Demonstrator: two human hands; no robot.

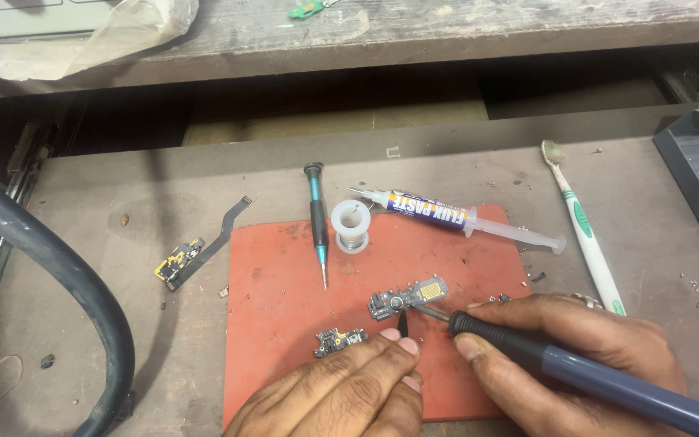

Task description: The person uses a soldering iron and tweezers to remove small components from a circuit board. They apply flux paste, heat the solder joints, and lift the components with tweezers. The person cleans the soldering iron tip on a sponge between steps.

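head view: right hand (pixel 600 344) grips soldering iron (pixel 592 376); left hand (pixel 349 388) pinches tweezers (pixel 403 322) on circuit board (pixel 408 296).

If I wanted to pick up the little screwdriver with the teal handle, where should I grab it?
Probably best to pinch the screwdriver around its teal-and-black handle, near the middle, coming straight down from above. It lies flat on the red mat with the sharp tip pointing toward the hands, so keep off that end. The solder spool sits close on one side, so place fingers carefully there.

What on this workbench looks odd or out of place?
A worn toothbrush lies among the electronics tools, right of the red mat, its bristles frayed and dirty. Small crumbs of debris dot the mat around the circuit board.
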